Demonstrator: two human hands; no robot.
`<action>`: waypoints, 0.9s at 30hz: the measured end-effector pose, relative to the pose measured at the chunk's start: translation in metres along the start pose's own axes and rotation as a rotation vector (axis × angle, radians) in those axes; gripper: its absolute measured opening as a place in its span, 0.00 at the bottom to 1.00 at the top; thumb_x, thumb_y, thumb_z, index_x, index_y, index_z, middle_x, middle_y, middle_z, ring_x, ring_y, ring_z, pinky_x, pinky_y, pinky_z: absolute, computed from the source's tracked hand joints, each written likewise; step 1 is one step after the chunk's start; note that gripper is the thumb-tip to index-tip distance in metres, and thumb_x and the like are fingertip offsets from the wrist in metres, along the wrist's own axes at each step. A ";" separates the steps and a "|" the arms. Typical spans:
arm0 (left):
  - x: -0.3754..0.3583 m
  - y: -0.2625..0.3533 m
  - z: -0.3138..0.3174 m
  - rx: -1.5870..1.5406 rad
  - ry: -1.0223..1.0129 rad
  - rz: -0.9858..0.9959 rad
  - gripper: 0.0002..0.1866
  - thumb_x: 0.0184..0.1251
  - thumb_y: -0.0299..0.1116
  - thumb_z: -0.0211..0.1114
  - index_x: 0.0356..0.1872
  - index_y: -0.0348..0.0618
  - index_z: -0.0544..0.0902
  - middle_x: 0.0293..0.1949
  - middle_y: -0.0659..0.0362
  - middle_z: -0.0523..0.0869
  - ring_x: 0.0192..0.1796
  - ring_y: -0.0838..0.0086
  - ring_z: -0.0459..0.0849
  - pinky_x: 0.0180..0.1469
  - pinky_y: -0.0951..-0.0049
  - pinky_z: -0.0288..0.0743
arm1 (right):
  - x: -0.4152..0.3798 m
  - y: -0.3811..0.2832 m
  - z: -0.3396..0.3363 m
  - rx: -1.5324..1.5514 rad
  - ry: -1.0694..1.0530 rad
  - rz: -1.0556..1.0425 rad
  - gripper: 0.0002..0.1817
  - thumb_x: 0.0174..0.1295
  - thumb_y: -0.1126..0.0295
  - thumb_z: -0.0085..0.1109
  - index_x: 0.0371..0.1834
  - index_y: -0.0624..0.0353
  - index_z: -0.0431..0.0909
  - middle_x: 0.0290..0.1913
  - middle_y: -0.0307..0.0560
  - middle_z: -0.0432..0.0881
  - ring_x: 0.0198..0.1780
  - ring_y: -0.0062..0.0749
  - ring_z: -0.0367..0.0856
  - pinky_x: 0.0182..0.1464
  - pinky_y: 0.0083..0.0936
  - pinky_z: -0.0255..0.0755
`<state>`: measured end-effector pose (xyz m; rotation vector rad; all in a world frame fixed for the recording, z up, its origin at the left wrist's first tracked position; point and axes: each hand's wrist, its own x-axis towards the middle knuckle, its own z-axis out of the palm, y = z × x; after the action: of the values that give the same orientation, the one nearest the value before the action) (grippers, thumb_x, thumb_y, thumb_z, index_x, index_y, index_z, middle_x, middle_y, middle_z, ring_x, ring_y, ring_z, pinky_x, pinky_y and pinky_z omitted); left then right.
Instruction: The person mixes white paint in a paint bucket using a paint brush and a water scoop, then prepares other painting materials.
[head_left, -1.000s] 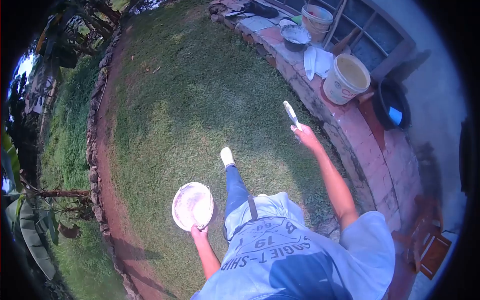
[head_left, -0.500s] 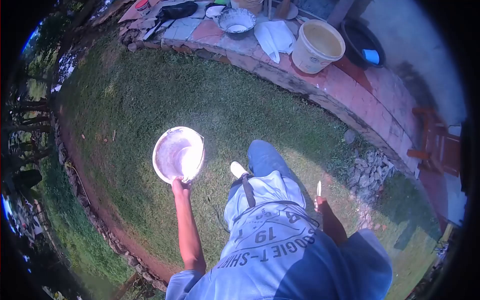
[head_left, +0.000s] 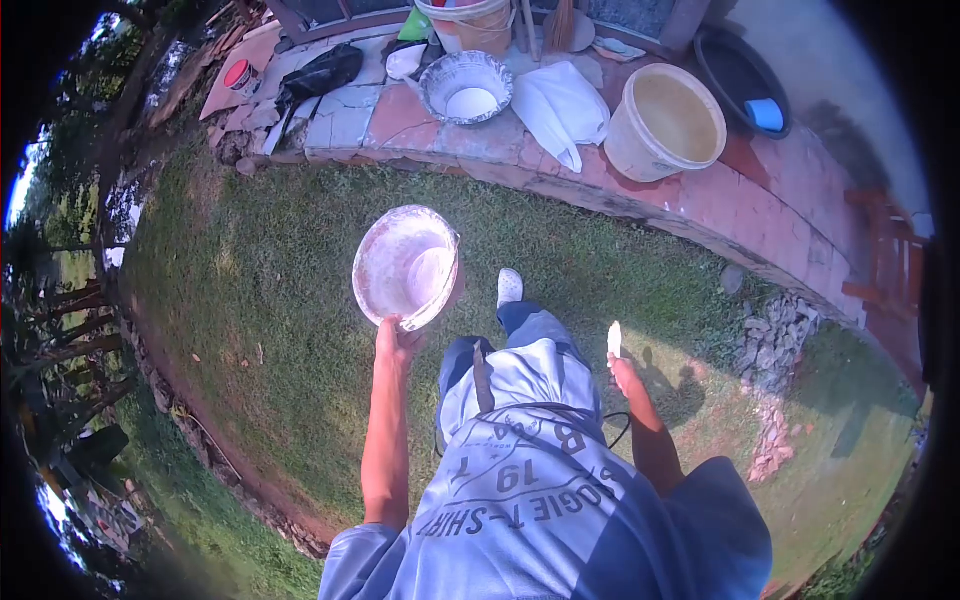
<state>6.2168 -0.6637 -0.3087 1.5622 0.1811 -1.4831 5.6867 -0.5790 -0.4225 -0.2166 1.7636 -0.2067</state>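
My left hand (head_left: 397, 340) is closed on the near rim of a whitish, stained bucket (head_left: 383, 265). The bucket is tilted so that its inside faces me, and a wire handle hangs at its right side. In my right hand (head_left: 625, 376) is a small tool with a pale, narrow blade (head_left: 614, 338), pointing forward; its grip is hidden by my fingers. Both hands are held out over the grass, apart from each other.
A raised stone ledge (head_left: 470, 160) curves ahead. On it stand a speckled basin (head_left: 466, 88), a white sack (head_left: 562, 105), a large bucket of liquid (head_left: 665, 120), a black tub (head_left: 740, 80) and a black bag (head_left: 325, 72). Rubble (head_left: 775, 345) lies right, beside a wooden chair (head_left: 888, 265).
I have stepped forward and the ledge is nearer. The bucket in my left hand has shifted right and up in view. My right hand with its tool has swung forward.
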 end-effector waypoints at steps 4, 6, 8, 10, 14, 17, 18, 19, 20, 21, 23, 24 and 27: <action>0.032 0.038 0.021 -0.062 -0.039 -0.062 0.23 0.65 0.36 0.51 0.60 0.37 0.66 0.55 0.43 0.78 0.54 0.49 0.81 0.57 0.45 0.74 | -0.021 -0.173 0.035 -0.064 -0.085 -0.450 0.15 0.69 0.52 0.54 0.32 0.50 0.73 0.21 0.27 0.65 0.21 0.14 0.63 0.22 0.18 0.56; 0.057 0.059 0.027 -0.044 -0.042 -0.093 0.22 0.66 0.36 0.51 0.59 0.37 0.66 0.56 0.44 0.78 0.53 0.51 0.82 0.52 0.50 0.79 | -0.055 -0.233 0.037 0.084 -0.151 -0.625 0.12 0.70 0.56 0.55 0.34 0.51 0.74 0.22 0.26 0.65 0.23 0.12 0.63 0.24 0.18 0.57; 0.083 0.087 0.040 -0.050 -0.065 -0.100 0.21 0.66 0.35 0.50 0.58 0.36 0.66 0.55 0.45 0.78 0.51 0.53 0.83 0.49 0.53 0.81 | -0.072 -0.267 0.036 0.137 -0.103 -0.647 0.12 0.70 0.56 0.55 0.34 0.51 0.74 0.22 0.26 0.65 0.22 0.12 0.62 0.24 0.17 0.57; 0.122 0.104 0.045 -0.038 -0.109 -0.093 0.20 0.66 0.34 0.51 0.57 0.36 0.67 0.53 0.46 0.79 0.49 0.54 0.83 0.49 0.53 0.81 | -0.074 -0.278 0.034 0.206 -0.037 -0.648 0.12 0.70 0.57 0.55 0.34 0.52 0.74 0.22 0.26 0.65 0.22 0.12 0.62 0.24 0.17 0.57; 0.182 0.141 0.079 0.007 -0.045 -0.181 0.18 0.66 0.32 0.51 0.55 0.36 0.68 0.51 0.47 0.79 0.49 0.55 0.83 0.51 0.51 0.81 | -0.057 -0.201 0.032 0.268 0.339 -0.299 0.16 0.69 0.49 0.54 0.37 0.50 0.72 0.21 0.27 0.62 0.21 0.15 0.62 0.22 0.19 0.58; 0.196 0.146 0.121 0.086 -0.073 -0.231 0.16 0.65 0.31 0.52 0.52 0.36 0.69 0.50 0.47 0.79 0.49 0.55 0.83 0.53 0.49 0.81 | -0.073 -0.125 0.082 0.801 0.370 -0.069 0.17 0.70 0.49 0.52 0.32 0.47 0.66 0.18 0.27 0.58 0.16 0.20 0.59 0.19 0.19 0.58; 0.200 0.146 0.127 0.114 -0.113 -0.247 0.16 0.65 0.31 0.52 0.52 0.36 0.69 0.49 0.47 0.79 0.49 0.55 0.83 0.53 0.49 0.81 | -0.084 -0.095 0.093 0.866 0.152 -0.146 0.16 0.71 0.50 0.49 0.31 0.46 0.64 0.17 0.29 0.58 0.14 0.22 0.59 0.21 0.24 0.62; 0.207 0.141 0.134 0.189 -0.161 -0.240 0.15 0.64 0.30 0.52 0.50 0.36 0.71 0.48 0.47 0.80 0.49 0.56 0.83 0.54 0.49 0.81 | -0.082 -0.067 0.103 0.907 0.180 -0.003 0.16 0.71 0.50 0.47 0.30 0.46 0.64 0.17 0.30 0.59 0.14 0.23 0.60 0.22 0.27 0.63; 0.207 0.137 0.150 0.215 -0.173 -0.241 0.15 0.64 0.30 0.52 0.50 0.36 0.71 0.48 0.47 0.80 0.49 0.56 0.83 0.54 0.49 0.81 | -0.078 -0.045 0.109 0.947 0.203 0.138 0.15 0.71 0.51 0.45 0.30 0.46 0.64 0.17 0.30 0.60 0.14 0.24 0.61 0.23 0.29 0.64; 0.207 0.129 0.169 0.234 -0.186 -0.279 0.14 0.64 0.29 0.53 0.49 0.36 0.71 0.47 0.48 0.80 0.49 0.57 0.83 0.54 0.50 0.81 | -0.080 -0.030 0.115 0.966 0.250 0.208 0.15 0.71 0.51 0.45 0.29 0.46 0.64 0.17 0.31 0.61 0.14 0.25 0.61 0.23 0.30 0.64; 0.211 0.105 0.202 0.254 -0.189 -0.321 0.15 0.61 0.28 0.55 0.49 0.36 0.72 0.46 0.49 0.81 0.49 0.57 0.83 0.54 0.50 0.80 | -0.085 0.000 0.115 0.997 0.282 0.278 0.15 0.71 0.51 0.46 0.29 0.46 0.65 0.17 0.32 0.62 0.15 0.26 0.63 0.24 0.32 0.66; 0.210 0.094 0.219 0.269 -0.194 -0.327 0.15 0.61 0.28 0.55 0.49 0.36 0.72 0.46 0.49 0.81 0.49 0.57 0.83 0.54 0.50 0.80 | -0.085 0.013 0.111 1.015 0.267 0.275 0.16 0.70 0.51 0.47 0.28 0.46 0.65 0.17 0.33 0.63 0.15 0.27 0.64 0.25 0.33 0.68; 0.211 0.051 0.284 0.343 -0.207 -0.334 0.16 0.60 0.26 0.56 0.50 0.36 0.72 0.45 0.49 0.81 0.48 0.57 0.83 0.53 0.51 0.81 | -0.076 0.010 0.077 0.820 0.248 0.445 0.15 0.70 0.50 0.48 0.31 0.47 0.66 0.19 0.32 0.63 0.16 0.25 0.62 0.26 0.32 0.70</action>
<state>6.1049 -0.9878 -0.4099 1.6898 0.0705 -2.0116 5.7769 -0.5516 -0.3690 0.8118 1.7759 -0.6238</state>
